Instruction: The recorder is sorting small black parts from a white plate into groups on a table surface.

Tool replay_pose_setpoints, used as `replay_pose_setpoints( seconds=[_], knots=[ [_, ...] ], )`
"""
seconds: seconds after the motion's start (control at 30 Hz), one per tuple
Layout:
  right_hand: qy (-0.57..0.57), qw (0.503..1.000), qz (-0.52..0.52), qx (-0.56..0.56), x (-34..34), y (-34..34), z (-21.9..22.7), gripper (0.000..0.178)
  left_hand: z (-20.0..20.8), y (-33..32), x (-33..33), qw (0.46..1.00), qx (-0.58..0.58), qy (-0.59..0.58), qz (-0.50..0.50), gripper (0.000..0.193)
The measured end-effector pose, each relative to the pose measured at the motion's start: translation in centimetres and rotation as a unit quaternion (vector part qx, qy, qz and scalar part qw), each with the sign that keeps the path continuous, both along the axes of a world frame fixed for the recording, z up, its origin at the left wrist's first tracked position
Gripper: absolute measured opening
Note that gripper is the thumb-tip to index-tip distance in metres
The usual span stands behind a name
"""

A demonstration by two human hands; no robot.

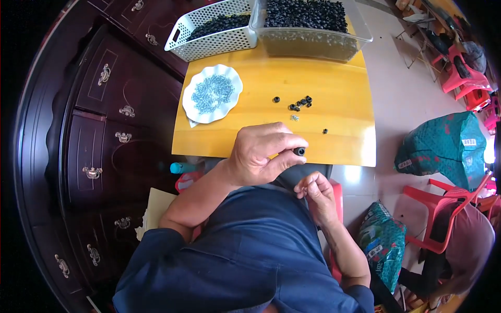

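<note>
My left hand [263,151] pinches a small black cylindrical part [299,152] between thumb and fingertips, above the near edge of the yellow table [250,138]. The part's round end, with a hollow in it, faces me. Lower and to the right, my right hand [319,195] is closed, thumb against the curled fingers; anything in them is too small or hidden to make out. Several black parts [301,103] lie loosely grouped on the table, with a single black part [276,99] to their left and another black piece [325,131] nearer the right edge. Tiny silver pieces [295,118] lie below the group.
A white scalloped plate [236,102] of small silver pieces stands at the table's left. At the back are a white perforated basket [224,46] and a clear bin [313,37], both with black parts. Dark cabinets line the left; green bags [438,148], red chairs and a person are at right.
</note>
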State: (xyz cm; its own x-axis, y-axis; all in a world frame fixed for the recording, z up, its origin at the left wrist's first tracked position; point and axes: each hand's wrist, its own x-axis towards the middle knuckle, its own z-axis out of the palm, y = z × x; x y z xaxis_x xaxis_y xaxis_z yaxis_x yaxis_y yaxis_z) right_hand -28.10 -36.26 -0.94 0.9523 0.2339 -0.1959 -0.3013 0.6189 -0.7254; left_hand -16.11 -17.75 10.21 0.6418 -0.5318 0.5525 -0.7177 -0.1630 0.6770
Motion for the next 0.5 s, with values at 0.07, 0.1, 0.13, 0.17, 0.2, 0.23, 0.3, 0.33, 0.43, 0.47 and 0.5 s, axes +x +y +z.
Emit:
replay_pose_setpoints(
  seconds=[0.07,0.1,0.13,0.17,0.2,0.23,0.3,0.33,0.43,0.47,0.5],
  knots=[
    [0.004,1.000,0.000,0.003,0.2,-0.2,-0.2,0.029,0.4,-0.3,0.6,1.000,0.000,0.005,-0.003,0.020],
    [0.005,1.000,0.001,0.011,0.3,-0.2,-0.3,0.030,0.6,-0.4,0.9,1.000,0.000,0.008,-0.005,0.019],
    [0.002,1.000,0.004,0.019,0.5,-0.2,-0.3,0.032,0.7,-0.4,1.3,1.000,0.002,0.005,-0.005,0.019],
    [-0.002,1.000,0.005,0.021,0.6,-0.2,-0.4,0.032,0.7,-0.5,1.8,0.999,0.027,0.024,-0.004,0.018],
    [0.013,0.999,0.007,0.032,0.5,-0.3,-0.6,0.032,0.6,-0.6,2.3,0.998,0.052,0.042,-0.003,0.017],
    [0.025,0.999,0.012,0.042,0.6,-0.2,-0.6,0.031,0.3,-0.5,2.7,0.998,0.055,0.036,0.001,0.017],
    [0.038,0.998,0.018,0.047,0.6,-0.2,-0.6,0.030,-1.1,-0.5,3.8,0.981,0.148,0.127,-0.020,0.014],
    [0.059,0.997,0.021,0.050,0.7,-0.2,-0.8,0.029,-2.0,-0.3,4.4,0.981,0.151,0.120,-0.015,0.014],
    [0.068,0.995,0.043,0.060,0.8,-0.3,-0.8,0.022,-3.3,1.0,6.3,0.975,0.175,0.135,0.019,0.016],
    [0.075,0.994,0.045,0.063,0.8,-0.4,-0.8,0.019,-3.6,1.7,7.5,0.976,0.176,0.130,0.023,0.016],
    [0.085,0.993,0.044,0.065,1.0,-0.5,-0.8,0.018,-3.8,2.7,9.3,0.973,0.180,0.135,0.053,0.016]
  ],
)
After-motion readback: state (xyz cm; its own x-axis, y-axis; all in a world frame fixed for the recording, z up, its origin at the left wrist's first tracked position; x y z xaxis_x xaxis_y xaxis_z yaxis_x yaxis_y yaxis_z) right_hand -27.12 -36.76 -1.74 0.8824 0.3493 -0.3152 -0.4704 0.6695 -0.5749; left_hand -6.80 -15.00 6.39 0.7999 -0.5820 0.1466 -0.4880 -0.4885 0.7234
